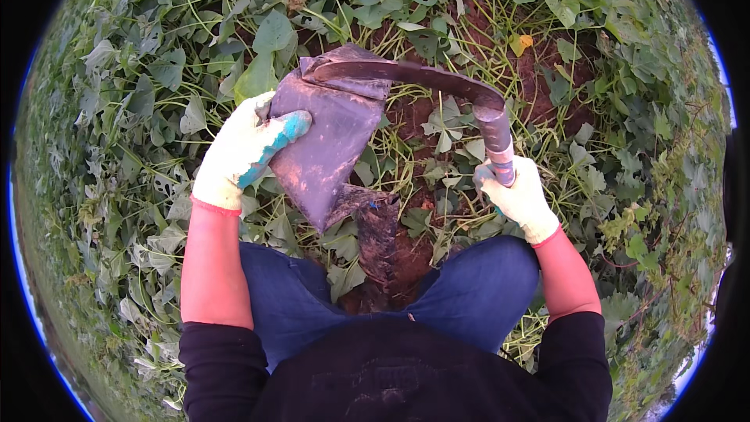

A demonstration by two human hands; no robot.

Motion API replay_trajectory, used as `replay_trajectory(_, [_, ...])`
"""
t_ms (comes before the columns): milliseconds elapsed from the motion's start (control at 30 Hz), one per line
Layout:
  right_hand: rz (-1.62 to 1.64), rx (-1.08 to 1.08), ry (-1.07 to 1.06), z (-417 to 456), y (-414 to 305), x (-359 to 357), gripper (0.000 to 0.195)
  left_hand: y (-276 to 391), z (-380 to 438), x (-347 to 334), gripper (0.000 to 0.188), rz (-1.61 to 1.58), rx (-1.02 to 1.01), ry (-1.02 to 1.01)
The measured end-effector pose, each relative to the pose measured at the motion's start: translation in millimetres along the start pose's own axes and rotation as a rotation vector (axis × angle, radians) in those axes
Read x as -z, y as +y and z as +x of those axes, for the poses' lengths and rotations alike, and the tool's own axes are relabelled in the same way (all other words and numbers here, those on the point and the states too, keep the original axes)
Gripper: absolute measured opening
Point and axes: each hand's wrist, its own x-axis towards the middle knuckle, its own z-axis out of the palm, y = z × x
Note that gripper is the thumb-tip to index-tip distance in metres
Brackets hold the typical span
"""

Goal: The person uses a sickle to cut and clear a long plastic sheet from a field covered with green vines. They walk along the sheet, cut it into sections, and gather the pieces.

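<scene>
My left hand (258, 143), in a cream and teal work glove, pinches the left edge of a folded dark plastic sheet (328, 129) smeared with soil. In my right hand (510, 193), gloved alike, is the wrapped handle of a sickle (495, 135). Its curved, dark blade runs left from the handle, and the blade's far end lies against the upper fold of the sheet. A narrower, dirtier strip of plastic (378, 240) hangs below the sheet, down towards the ground between my knees.
Leafy vines (170, 70) with heart-shaped leaves surround me on every side. Reddish bare soil (410, 129) shows between the stems ahead. My bent knees in blue jeans (498, 281) are on both sides of the hanging strip.
</scene>
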Motion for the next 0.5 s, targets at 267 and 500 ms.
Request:
replay_trajectory(267, [-0.011,-0.039,0.011,5.7,-33.6,3.1,0.013,-1.9,4.9,0.0,0.04,-0.016,0.004,0.021])
replay_trajectory(500, [-0.095,-0.002,0.062,4.2,-24.5,1.1,0.017,1.5,9.8,0.7,0.042,-0.033,-0.006,0.001])
